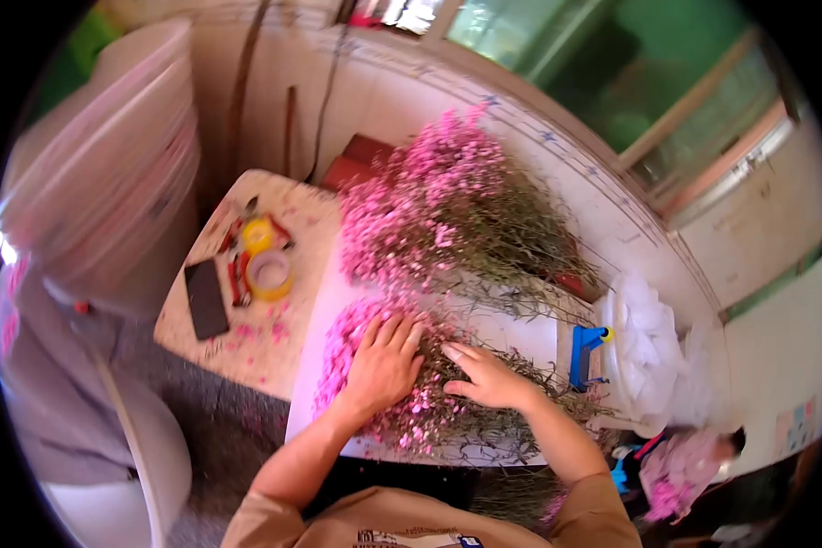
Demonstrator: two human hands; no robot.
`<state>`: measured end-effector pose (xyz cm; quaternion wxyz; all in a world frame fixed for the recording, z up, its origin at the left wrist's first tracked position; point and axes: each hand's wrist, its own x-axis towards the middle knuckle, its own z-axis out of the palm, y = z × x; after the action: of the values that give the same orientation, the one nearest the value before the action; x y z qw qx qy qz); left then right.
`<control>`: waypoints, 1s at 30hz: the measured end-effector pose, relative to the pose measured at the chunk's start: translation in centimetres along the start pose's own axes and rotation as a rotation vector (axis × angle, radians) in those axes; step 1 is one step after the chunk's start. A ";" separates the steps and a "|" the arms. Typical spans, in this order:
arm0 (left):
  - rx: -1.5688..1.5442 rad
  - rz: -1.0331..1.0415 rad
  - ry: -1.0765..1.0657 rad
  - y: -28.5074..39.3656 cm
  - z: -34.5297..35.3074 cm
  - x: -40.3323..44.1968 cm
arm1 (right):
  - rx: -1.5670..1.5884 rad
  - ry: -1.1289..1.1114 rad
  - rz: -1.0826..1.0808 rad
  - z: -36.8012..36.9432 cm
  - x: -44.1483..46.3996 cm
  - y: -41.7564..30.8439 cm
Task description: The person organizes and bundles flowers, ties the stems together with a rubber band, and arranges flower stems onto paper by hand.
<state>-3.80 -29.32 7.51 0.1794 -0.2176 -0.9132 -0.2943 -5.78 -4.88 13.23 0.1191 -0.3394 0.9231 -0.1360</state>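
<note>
A bunch of small pink flowers (338,338) with thin green-brown stems lies across the white tabletop in front of me. My left hand (385,363) rests palm down on the blossoms, its fingers stretched out. Just to its right, my right hand (486,376) lies over the stems just below the flower heads. Its thumb and forefinger are apart, pointing toward my left hand; the other fingers are partly hidden. Neither hand visibly grips a stem. Behind them, a larger heap of the same pink flowers (447,183) leans near the wall, stems to the right.
On a wooden board (292,215) at left lie a phone (207,300), tape rolls (269,274) and red-handled cutters (239,279). A blue tape dispenser (584,356) stands at the table's right end, beside white plastic wrapping (648,338). Another person (685,470) holds pink flowers at lower right.
</note>
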 end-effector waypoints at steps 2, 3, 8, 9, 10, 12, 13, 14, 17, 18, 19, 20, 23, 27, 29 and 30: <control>0.002 0.010 0.009 0.1 0.0 0.1 | 0.305 -0.034 -0.027 -3.9 0.8 2.4; 0.012 0.044 -0.002 0.2 -0.1 0.2 | 0.278 0.092 0.000 -6.4 1.6 3.8; -0.007 0.010 -0.048 0.4 -0.3 0.7 | 0.008 0.676 0.312 -16.6 8.0 19.0; -0.007 0.006 -0.059 0.4 -0.4 0.9 | -0.082 0.696 0.390 -17.7 9.3 23.6; -0.012 -0.001 -0.071 0.5 -0.5 1.0 | -0.108 0.661 0.518 -18.8 10.5 26.9; -0.005 -0.022 -0.095 0.6 -0.5 1.3 | -0.289 0.574 0.620 -19.6 12.6 32.2; 0.001 -0.032 -0.108 0.6 -0.5 1.4 | -0.315 0.548 0.647 -19.8 13.3 33.3; 0.008 -0.039 -0.117 0.7 -0.4 1.4 | -0.343 0.522 0.676 -19.7 14.1 34.1; 0.049 -0.060 -0.171 0.6 -0.5 1.5 | -0.405 0.518 0.826 -19.4 15.9 33.8; 0.057 -0.070 -0.170 0.6 -0.4 1.5 | -0.400 0.516 0.816 -19.1 16.1 34.3; 0.055 -0.072 -0.177 0.6 -0.4 1.5 | -0.372 0.352 0.908 -18.9 16.0 34.8; 0.051 -0.071 -0.182 0.6 -0.5 1.5 | -0.344 0.188 0.998 -18.9 15.9 34.9; 0.045 -0.073 -0.177 0.6 -0.5 1.5 | -0.253 0.157 0.969 -19.9 14.2 33.5; 0.037 -0.061 -0.151 0.6 -0.5 1.4 | -0.190 0.343 0.690 -24.1 11.5 35.3; 0.016 -0.048 -0.121 0.5 -0.5 1.3 | -0.213 0.403 0.546 -28.5 11.0 33.3; 0.002 -0.040 -0.092 0.5 -0.4 1.3 | -0.272 0.442 0.472 -30.5 10.8 31.2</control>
<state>-4.53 -28.83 8.67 0.1318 -0.2125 -0.9249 -0.2865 -41.80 16.06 29.97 -0.1016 -0.0915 0.9893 -0.0507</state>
